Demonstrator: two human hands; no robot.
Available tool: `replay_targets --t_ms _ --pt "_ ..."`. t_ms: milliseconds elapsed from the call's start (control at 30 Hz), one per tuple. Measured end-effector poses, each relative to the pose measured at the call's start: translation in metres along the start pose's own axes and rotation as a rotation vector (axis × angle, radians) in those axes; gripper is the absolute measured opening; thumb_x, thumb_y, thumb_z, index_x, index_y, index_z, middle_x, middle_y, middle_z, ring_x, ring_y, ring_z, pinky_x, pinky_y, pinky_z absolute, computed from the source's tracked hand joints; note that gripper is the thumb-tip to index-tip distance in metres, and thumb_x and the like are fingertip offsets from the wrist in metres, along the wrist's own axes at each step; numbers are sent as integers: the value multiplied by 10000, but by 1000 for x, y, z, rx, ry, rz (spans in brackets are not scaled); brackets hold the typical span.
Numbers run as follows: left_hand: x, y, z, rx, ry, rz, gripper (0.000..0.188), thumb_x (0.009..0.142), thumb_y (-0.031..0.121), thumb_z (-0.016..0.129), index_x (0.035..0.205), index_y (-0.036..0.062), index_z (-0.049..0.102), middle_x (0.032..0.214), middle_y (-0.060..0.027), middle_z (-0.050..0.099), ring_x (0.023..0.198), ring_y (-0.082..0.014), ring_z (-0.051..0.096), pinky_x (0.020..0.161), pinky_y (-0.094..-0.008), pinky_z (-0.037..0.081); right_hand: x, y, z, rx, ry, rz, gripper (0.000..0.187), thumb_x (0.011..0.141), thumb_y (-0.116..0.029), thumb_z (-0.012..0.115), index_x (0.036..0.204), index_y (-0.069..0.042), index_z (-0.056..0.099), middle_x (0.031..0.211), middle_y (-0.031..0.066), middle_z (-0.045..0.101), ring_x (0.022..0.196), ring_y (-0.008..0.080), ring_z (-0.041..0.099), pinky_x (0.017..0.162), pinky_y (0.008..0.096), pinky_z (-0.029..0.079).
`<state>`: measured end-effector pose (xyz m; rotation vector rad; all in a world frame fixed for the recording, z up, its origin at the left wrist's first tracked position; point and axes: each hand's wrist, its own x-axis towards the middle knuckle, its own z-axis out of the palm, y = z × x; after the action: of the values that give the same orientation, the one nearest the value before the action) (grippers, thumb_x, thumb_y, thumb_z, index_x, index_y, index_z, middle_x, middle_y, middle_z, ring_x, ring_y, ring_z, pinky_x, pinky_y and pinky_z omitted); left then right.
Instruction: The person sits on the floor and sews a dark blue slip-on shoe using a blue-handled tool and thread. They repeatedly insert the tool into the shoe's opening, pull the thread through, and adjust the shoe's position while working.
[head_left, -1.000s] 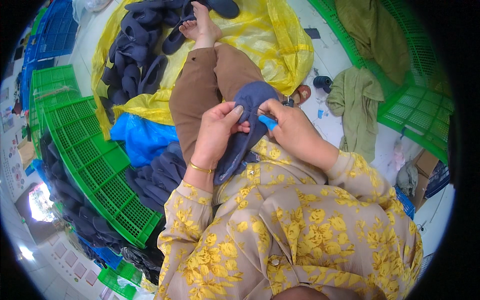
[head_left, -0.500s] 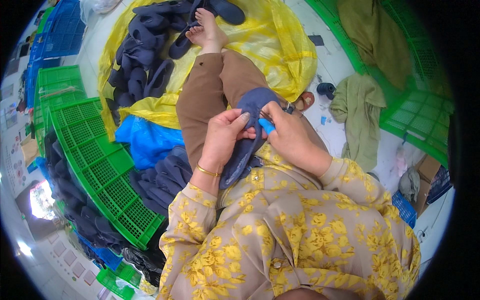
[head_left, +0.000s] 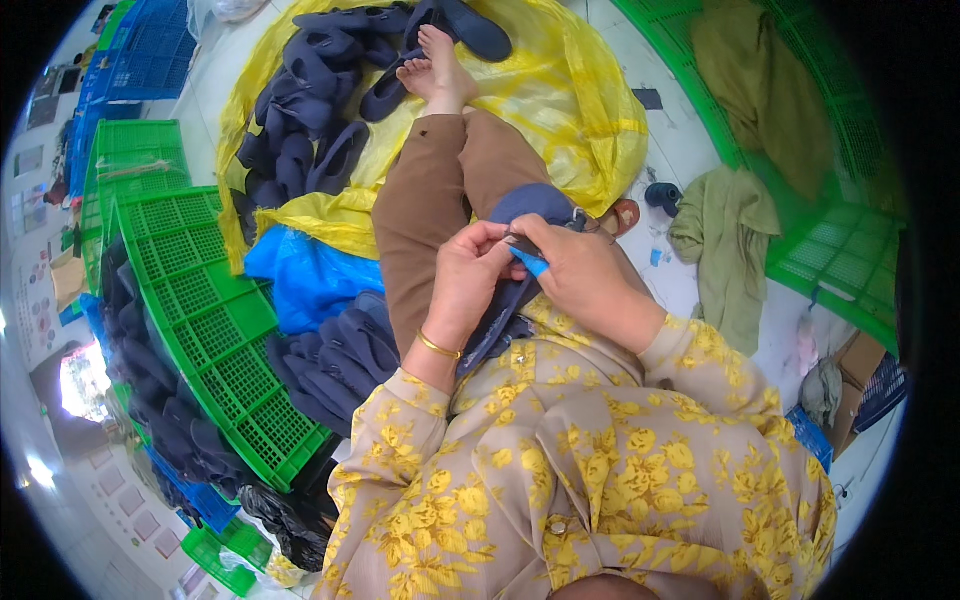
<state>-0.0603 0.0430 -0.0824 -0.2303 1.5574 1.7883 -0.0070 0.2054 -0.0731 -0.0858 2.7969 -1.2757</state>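
Over my lap lies a navy slipper [head_left: 535,200], its upper part above my fingers and its lower part below them. My left hand [head_left: 466,280], with a gold bangle at the wrist, is closed and pinches the slipper's edge. Closed against it, my right hand [head_left: 582,275] grips the same slipper from the right; one finger wears a blue cover [head_left: 529,262]. A small flat dark piece [head_left: 522,243] shows between the fingertips, its kind unclear. A small shiny metal bit [head_left: 578,215] sits by the right knuckles. My fingers hide the slipper's middle.
Several navy slippers lie heaped on a yellow sheet [head_left: 590,110] beyond my legs. More slippers [head_left: 335,355] are stacked left, beside a blue bag [head_left: 315,285] and a green crate [head_left: 215,330]. To the right are a thread spool [head_left: 661,196], an olive cloth [head_left: 728,250] and green crates [head_left: 830,265].
My fingertips have drawn closer together over the slipper. The dark piece shows more plainly between them. The whole view has shifted slightly.
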Motion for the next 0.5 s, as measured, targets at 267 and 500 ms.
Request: replay_targets --t_ms 267,500 --pt "0 -23 9 286 54 328 114 929 25 614 1041 26 631 857 36 624 720 -27 547 636 -195 469 7 -17 -10 -119 379 -389 223 759 -56 636 966 -137 618 1077 10 615 841 251 637 704 369 493" --pt "5 -4 15 224 148 176 144 939 156 657 986 21 638 730 53 563 612 -23 504 547 -191 415 19 -16 -55 1310 173 253 131 1026 -166 501 1151 -139 531 737 13 591 493 32 428 427 181 321"
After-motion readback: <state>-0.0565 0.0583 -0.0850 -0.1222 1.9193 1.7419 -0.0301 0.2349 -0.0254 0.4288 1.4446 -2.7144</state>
